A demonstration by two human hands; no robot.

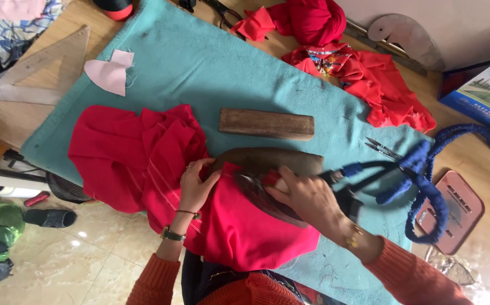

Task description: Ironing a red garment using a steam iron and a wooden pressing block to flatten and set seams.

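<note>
Fingers (pixel 290 186) gripping one iron (pixel 267 192), one red cloth (pixel 137 158), two wooden blocks (pixel 266 123)

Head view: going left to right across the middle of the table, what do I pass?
Clear set square → pink fabric scrap → red cloth → left hand → wooden block → right hand on the iron → thread snips → blue-wrapped cord → pink iron rest.
</note>
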